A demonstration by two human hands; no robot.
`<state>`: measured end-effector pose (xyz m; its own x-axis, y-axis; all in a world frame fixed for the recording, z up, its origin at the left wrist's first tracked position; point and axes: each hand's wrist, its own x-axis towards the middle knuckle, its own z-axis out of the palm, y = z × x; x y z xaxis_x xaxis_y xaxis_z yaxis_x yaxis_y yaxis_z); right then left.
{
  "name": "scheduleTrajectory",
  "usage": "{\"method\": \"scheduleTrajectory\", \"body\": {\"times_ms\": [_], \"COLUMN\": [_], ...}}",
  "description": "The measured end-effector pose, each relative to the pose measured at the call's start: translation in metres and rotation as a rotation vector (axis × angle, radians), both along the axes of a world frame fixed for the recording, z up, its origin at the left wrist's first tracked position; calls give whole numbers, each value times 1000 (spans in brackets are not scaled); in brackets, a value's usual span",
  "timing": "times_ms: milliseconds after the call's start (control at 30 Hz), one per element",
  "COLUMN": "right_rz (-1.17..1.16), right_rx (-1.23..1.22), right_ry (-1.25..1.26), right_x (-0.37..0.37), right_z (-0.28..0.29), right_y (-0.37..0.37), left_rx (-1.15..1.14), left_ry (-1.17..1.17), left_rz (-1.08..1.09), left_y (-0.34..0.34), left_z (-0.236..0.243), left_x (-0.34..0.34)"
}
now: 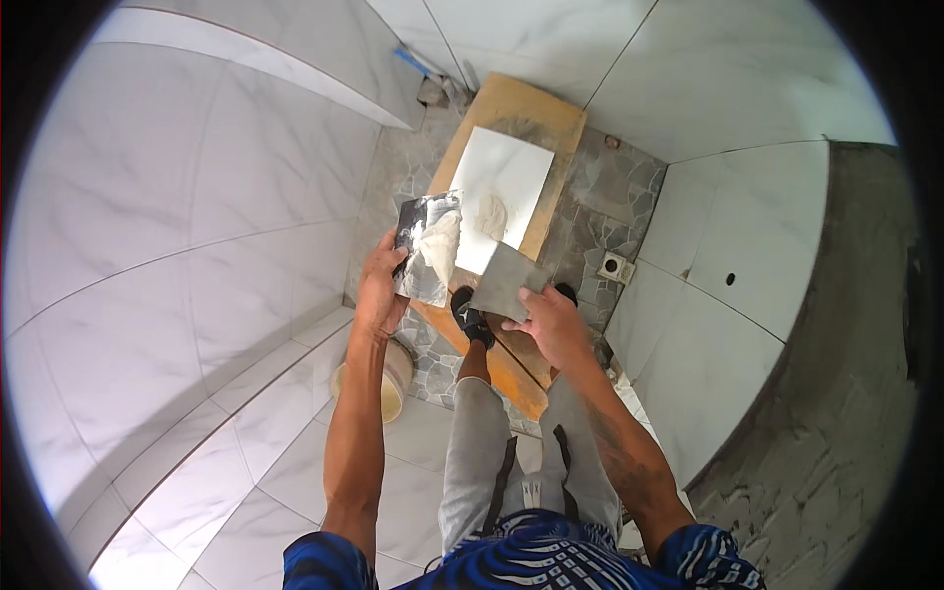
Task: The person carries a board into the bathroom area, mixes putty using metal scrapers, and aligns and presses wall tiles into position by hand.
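Observation:
My left hand (381, 295) grips a dark flat square plate (411, 218) by its left side. A thick heap of off-white paste (438, 241) lies on that plate, with smears round it. In my right hand (551, 320) is a thin grey rectangular plate (506, 285), pinched at its lower right; I cannot tell whether it is a tile piece or a scraper. It hangs beside the first plate, apart from it. Beyond both hands lies a white tile (506, 162) with a dab of paste (490, 214) on it. Under the tile is a yellowish board (511, 96).
Below my left hand stands a pale bucket (393, 383), partly hidden by my forearm. A blue-handled tool (418, 64) leans in the far corner. At right, a square fitting with a round hole (615, 265) sits by the tiled wall (708, 295). My shoes rest near orange planks (511, 379).

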<state>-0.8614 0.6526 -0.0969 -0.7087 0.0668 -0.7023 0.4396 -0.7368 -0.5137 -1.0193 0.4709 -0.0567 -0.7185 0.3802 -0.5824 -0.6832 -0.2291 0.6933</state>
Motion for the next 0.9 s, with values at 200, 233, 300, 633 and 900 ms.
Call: {"method": "scheduleTrajectory", "body": {"times_ms": [200,233,300,633,900], "right_rz": [-76,-93,-88,-64,-77], "right_rx": [-147,-159,-152,102,99], "right_ry": [176,217,278,361,379], "right_x": [2,8,22,111,131], "right_z": [210,244,304,451,465], "right_y": [-8,-10,-8,-37,-11], "left_rx": [75,73,88,200,292], "left_ry": [131,146,179,151,170], "left_rz": [-95,-100,-113,-84,-166], "left_y": [2,-1,-8,-45,-20], "left_z": [215,245,297,442,467], "left_x": [26,31,44,123,119]}}
